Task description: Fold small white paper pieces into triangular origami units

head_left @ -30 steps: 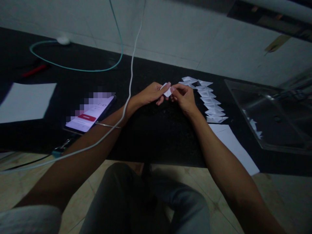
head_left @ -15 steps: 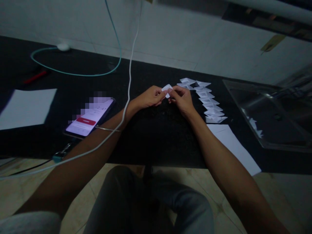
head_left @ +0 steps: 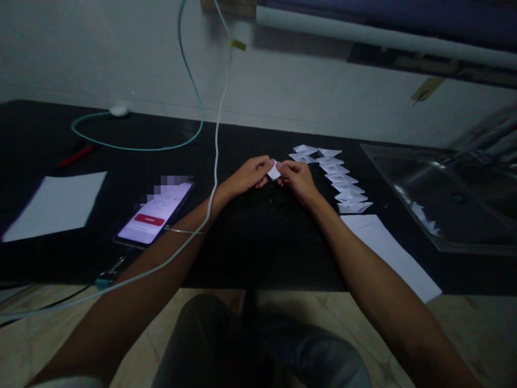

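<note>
A small folded piece of white paper (head_left: pixel 274 171) sits between both my hands over the black counter (head_left: pixel 258 242). My left hand (head_left: pixel 247 174) pinches its left side with thumb and fingers closed. My right hand (head_left: pixel 295 178) pinches its right side, fingers curled. Just right of my right hand lies a row of several folded white paper pieces (head_left: pixel 337 178).
A lit phone (head_left: pixel 156 213) lies left of my left forearm, a white cable (head_left: pixel 214 161) draped over that arm. White sheets lie at the left (head_left: pixel 56 205) and under my right forearm (head_left: pixel 388 253). A steel sink (head_left: pixel 440 199) sits at right, a teal cable (head_left: pixel 133 143) at the back.
The camera has tilted up, showing more wall. My hands stay together on the small paper, which now looks more tightly folded between the fingertips.
</note>
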Available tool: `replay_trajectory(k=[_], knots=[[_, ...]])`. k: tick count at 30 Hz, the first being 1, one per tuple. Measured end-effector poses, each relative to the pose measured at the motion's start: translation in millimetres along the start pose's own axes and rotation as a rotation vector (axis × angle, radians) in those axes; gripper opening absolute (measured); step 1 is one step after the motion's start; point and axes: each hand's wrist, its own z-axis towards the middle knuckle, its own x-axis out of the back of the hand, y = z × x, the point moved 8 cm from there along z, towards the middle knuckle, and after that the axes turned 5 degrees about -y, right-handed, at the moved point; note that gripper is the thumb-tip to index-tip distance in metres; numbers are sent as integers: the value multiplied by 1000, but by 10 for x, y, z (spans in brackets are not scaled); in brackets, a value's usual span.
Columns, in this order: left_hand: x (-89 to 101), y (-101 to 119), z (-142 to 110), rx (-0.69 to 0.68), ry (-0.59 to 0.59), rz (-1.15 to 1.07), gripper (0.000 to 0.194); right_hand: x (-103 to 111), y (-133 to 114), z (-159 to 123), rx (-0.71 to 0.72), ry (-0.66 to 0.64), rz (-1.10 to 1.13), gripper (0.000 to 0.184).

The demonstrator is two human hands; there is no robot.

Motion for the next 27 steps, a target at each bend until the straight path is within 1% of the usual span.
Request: replay_trajectory(k=[7,11,13,16,20,23,27], knots=[[-31,-16,-5,15,-43,-20,33,-3,-16,-3,-21,23,17,36],[-66,-79,10,64,-79,-43,36,-9,-36,-7,-31,35,-6,37],[-66,-86,29,45,-75,-63,39,-29,-48,-4,-32,18,8,37],[-69,-114,55,37,-82,-28,38,-33,-68,2,-21,22,-14,39],[-19,-142,69,37,-37,14,38,-8,-72,6,-8,64,17,38],[29,-92,58,4,15,64,40,37,-90,-2,25,117,30,36],[45,-40,42,-4,37,101,41,104,-131,-20,88,182,-29,32]])
